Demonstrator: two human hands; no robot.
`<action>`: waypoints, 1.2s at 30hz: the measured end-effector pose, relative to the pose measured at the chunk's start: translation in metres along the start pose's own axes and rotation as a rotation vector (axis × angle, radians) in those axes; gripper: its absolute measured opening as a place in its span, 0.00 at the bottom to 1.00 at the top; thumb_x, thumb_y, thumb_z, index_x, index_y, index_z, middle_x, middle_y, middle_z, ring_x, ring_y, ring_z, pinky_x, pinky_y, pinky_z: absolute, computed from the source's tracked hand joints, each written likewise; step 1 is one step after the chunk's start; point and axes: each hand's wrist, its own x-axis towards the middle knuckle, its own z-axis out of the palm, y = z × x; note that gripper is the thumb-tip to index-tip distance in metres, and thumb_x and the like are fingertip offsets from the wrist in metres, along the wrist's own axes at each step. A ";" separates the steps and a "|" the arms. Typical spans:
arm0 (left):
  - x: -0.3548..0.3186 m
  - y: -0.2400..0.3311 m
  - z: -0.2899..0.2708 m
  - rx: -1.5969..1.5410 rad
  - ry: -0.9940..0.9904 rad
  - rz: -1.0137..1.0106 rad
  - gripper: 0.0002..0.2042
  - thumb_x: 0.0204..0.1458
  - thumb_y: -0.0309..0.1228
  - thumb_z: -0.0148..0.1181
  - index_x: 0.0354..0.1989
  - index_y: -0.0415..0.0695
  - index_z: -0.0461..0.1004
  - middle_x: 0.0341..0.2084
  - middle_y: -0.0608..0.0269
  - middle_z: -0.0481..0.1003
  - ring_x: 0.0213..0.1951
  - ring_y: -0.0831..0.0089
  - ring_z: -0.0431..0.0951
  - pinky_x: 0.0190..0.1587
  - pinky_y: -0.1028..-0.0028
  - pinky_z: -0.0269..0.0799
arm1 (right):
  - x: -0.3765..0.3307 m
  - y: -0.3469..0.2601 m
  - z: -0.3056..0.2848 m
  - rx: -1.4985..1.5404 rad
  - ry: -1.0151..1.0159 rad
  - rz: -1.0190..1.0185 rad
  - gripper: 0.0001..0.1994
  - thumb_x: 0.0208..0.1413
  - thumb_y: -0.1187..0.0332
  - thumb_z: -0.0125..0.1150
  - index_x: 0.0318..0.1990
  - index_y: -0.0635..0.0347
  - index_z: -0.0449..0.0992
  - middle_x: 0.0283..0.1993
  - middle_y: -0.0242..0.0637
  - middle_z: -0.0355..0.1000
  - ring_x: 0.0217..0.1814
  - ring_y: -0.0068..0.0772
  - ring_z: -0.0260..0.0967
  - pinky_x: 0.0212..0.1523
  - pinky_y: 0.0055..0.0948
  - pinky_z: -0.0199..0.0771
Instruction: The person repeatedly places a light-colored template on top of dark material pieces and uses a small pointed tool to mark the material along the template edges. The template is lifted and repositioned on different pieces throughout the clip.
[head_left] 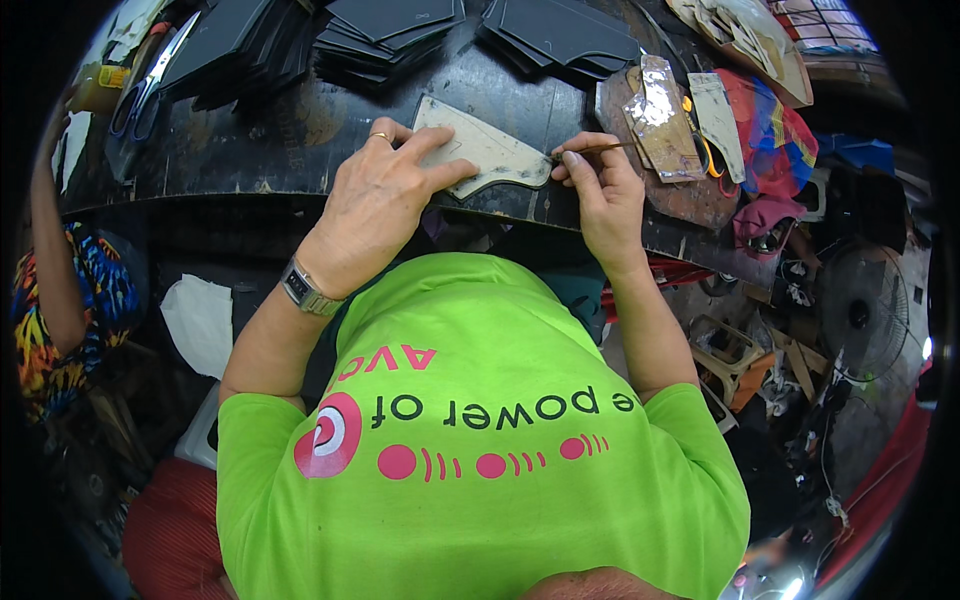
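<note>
A pale, worn pattern piece point(487, 150) with a curved lower edge lies on the dark table, and a dark sheet edge shows just under its rim. My left hand point(385, 180) rests on its left part with fingers spread, pressing it down. At the piece's right tip, my right hand point(603, 190) pinches a thin pen-like tool point(605, 148). The tool's end touches or nearly touches the edge there; its exact kind is too small to tell.
Stacks of black cut pieces point(385, 45) line the table's far side. Blue-handled scissors point(150, 85) lie far left, near another person's arm point(62, 270). To the right are a board point(690, 200), a tape-wrapped piece point(665, 120), yellow-handled scissors point(703, 140) and a fan point(862, 312).
</note>
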 end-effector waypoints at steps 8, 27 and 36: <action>0.001 -0.001 -0.002 -0.036 0.022 0.008 0.19 0.57 0.23 0.59 0.54 0.59 0.84 0.60 0.62 0.76 0.53 0.55 0.74 0.52 0.64 0.79 | 0.005 0.004 -0.001 0.180 0.024 0.077 0.04 0.70 0.76 0.59 0.48 0.65 0.75 0.43 0.37 0.80 0.41 0.24 0.78 0.41 0.27 0.78; 0.000 -0.002 0.002 -0.060 0.074 0.014 0.20 0.53 0.23 0.61 0.52 0.56 0.85 0.58 0.63 0.78 0.53 0.56 0.75 0.52 0.65 0.79 | -0.004 0.005 0.015 -0.111 -0.096 -0.410 0.04 0.65 0.80 0.61 0.45 0.64 0.76 0.37 0.35 0.77 0.37 0.24 0.74 0.40 0.26 0.74; -0.001 -0.003 0.005 -0.057 0.117 0.013 0.19 0.54 0.23 0.60 0.51 0.56 0.85 0.57 0.64 0.79 0.53 0.56 0.76 0.52 0.65 0.80 | -0.008 0.000 0.026 0.310 0.052 0.000 0.05 0.68 0.77 0.60 0.49 0.64 0.77 0.40 0.30 0.77 0.36 0.16 0.69 0.40 0.19 0.70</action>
